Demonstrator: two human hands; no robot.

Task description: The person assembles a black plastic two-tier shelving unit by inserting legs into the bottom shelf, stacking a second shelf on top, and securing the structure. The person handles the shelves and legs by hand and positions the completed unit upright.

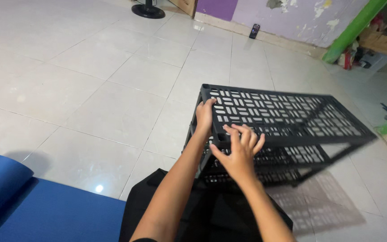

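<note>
A black plastic shelf rack (287,114) with slotted panels stands on the tiled floor in front of me, its top panel tilted and blurred on the right. My left hand (204,115) grips the near left edge of the top panel. My right hand (238,150) rests against the front edge of the top panel, fingers spread upward over it. A lower slotted shelf (301,154) shows beneath the top one.
A blue mat (32,201) lies at the lower left. A black fan base (148,10) stands at the far top, a small dark phone-like object (254,31) leans by the purple wall, and a green post (352,28) with cardboard boxes (381,42) sits at top right.
</note>
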